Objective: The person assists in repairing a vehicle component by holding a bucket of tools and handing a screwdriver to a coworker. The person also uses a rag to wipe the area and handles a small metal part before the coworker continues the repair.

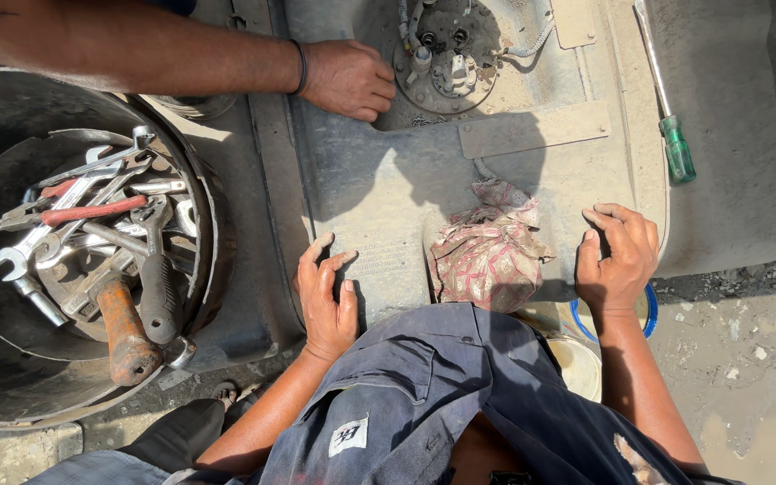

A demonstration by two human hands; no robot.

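Fuel tank [424, 193], grey and thick with dust, lies flat under the person, who leans over its near edge. The left hand [327, 301] rests palm-down on the tank's near face, fingers spread and closed on nothing. The right hand [617, 260] presses on the tank's right part, fingers curled loosely and also empty. Between the two hands sits a crumpled patterned rag [487, 256], touching neither.

As far as can be judged, the work is at an early or paused stage. The round pump fitting [445, 58] at the tank's far side is still seated in its opening, with hoses and connectors attached. A co-worker's hand [348, 79] rests beside that fitting, holding no tool. A green-handled screwdriver [666, 117] lies untouched on the right part of the tank, well apart from either hand.

To the left stands a dark round tub [199, 224] filled with spanners, red-handled pliers [83, 213] and a rusty-handled hammer [123, 332]. The ground [747, 359] at the right is bare, gritty concrete or dirt in hard sunlight, which casts sharp shadows across the tank. A white bucket with a blue rim [653, 310] shows partly beneath the right wrist.
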